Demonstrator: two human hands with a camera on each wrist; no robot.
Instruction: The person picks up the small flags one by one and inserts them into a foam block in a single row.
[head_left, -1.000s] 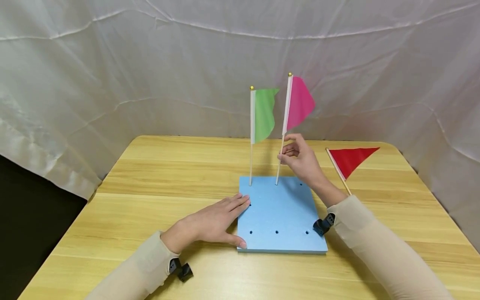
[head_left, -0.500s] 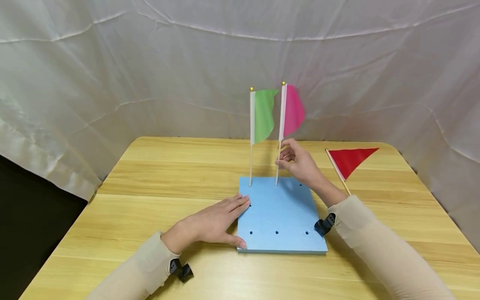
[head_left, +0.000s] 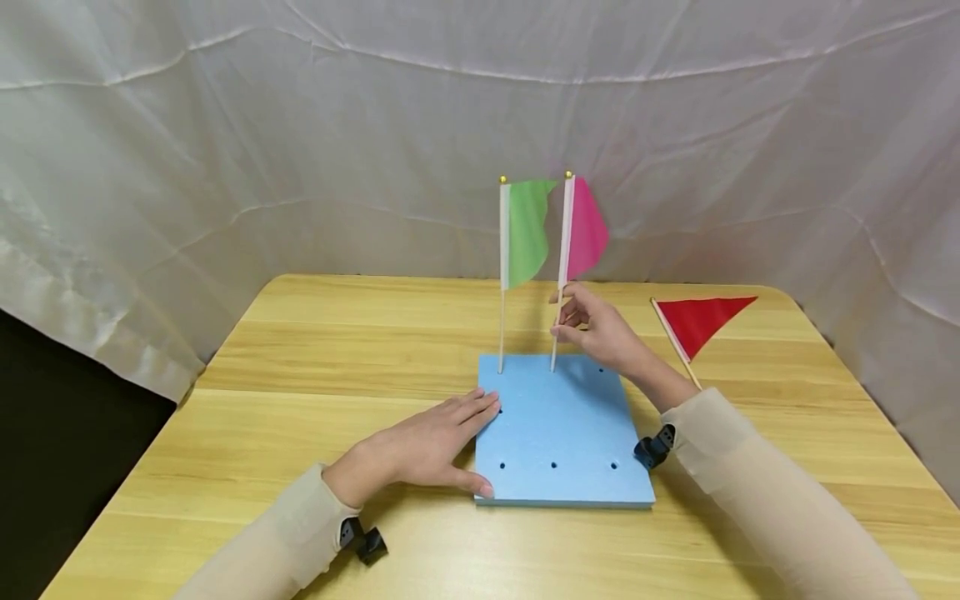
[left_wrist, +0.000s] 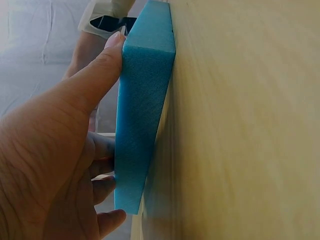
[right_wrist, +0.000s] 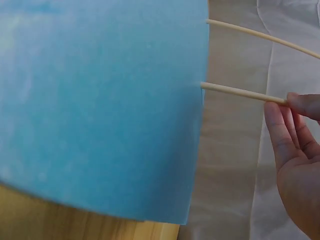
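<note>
A blue foam board (head_left: pixel 562 425) with several holes lies on the wooden table. My left hand (head_left: pixel 427 437) rests on its left edge, fingers extended over the top face and thumb at the front corner. In the left wrist view the thumb and fingertips lie along the board's side (left_wrist: pixel 142 100). My right hand (head_left: pixel 600 329) pinches the stick of a pink flag (head_left: pixel 585 229) between thumb and fingers. The stick's lower end (right_wrist: pixel 212 86) stands in a hole at the middle of the back row. Left of it, a green flag (head_left: pixel 527 233) stands upright in the back-left hole.
A red flag (head_left: pixel 701 321) lies on the table to the right, its stick partly hidden by the right sleeve (head_left: pixel 750 467). A pale curtain (head_left: pixel 420 133) hangs behind the wooden table (head_left: pixel 300 350). Black wrist cameras (head_left: pixel 655 446) sit at both cuffs.
The pink flag has come down and stands more upright, its top shifting left. My right hand has lowered slightly with it. The left hand, board and green flag stay where they were.
</note>
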